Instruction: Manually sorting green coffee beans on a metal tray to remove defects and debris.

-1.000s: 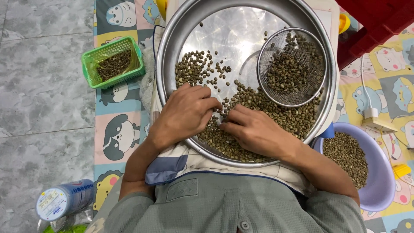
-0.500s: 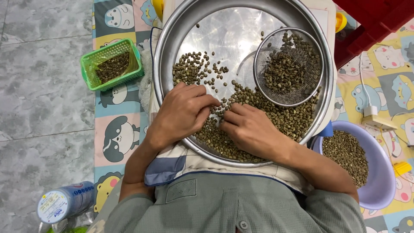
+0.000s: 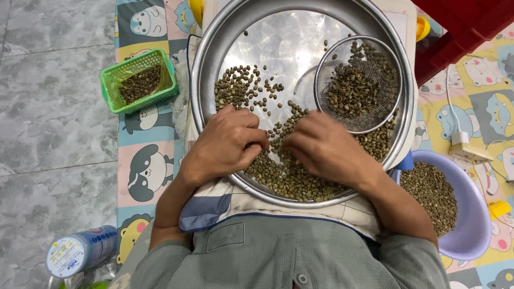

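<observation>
A wide steel tray (image 3: 300, 16) lies on my lap, with greenish coffee beans (image 3: 289, 176) heaped at its near side and a thinner patch at the left. My left hand (image 3: 225, 144) rests palm down on the beans, fingers curled toward the middle. My right hand (image 3: 326, 147) lies on the heap beside it, fingers bent over the beans. What the fingertips pinch is hidden. A round wire sieve (image 3: 357, 83) holding more beans sits in the tray's right part, just beyond my right hand.
A small green basket (image 3: 139, 80) of dark beans stands left of the tray on a cartoon-patterned mat. A lilac bowl (image 3: 471, 230) of beans is at my right. A tin can (image 3: 80, 249) lies on the grey tiles. A red stool (image 3: 466, 27) and white charger (image 3: 463, 144) are at right.
My right hand has slid up and to the right across the heap, toward the sieve. My left hand has curled its fingers in slightly and stayed in place.
</observation>
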